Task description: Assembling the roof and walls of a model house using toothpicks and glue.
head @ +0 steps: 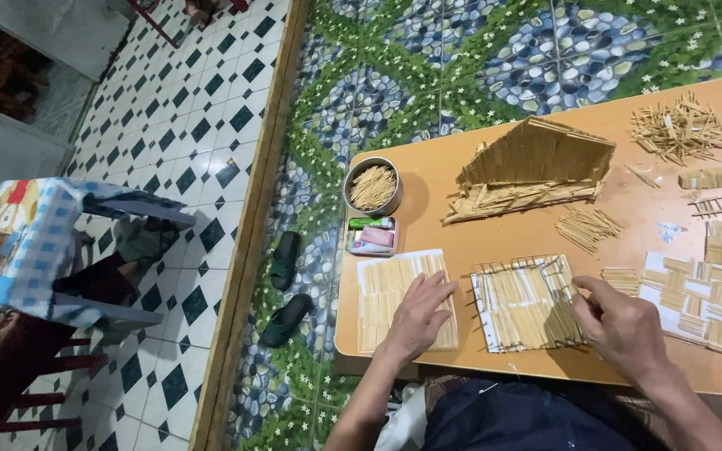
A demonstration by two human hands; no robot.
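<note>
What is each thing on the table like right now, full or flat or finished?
round tin: upright, open, full of sticks
stick roof model: standing, assembled
stick grid panel: flat, partly filled
stick sheet: flat
loose stick pile: scattered
left hand: open, resting on the stick sheet
right hand: fingers curled at the grid panel's edge

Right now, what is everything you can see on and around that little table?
Table: one, tan, at centre.
Stick house: one, pale wood, table middle.
Round tin of sticks: one, grey, table's left end.
Small tray: one, holding tubes, below the tin.
Stick panel on paper: one, left front edge.
Framed stick panel: one, front centre.
Loose stick piles: several, right side.
Sandals: two, dark green, on the floor at left.
Left hand: resting on the left panel.
Right hand: at the framed panel's right edge.
</note>
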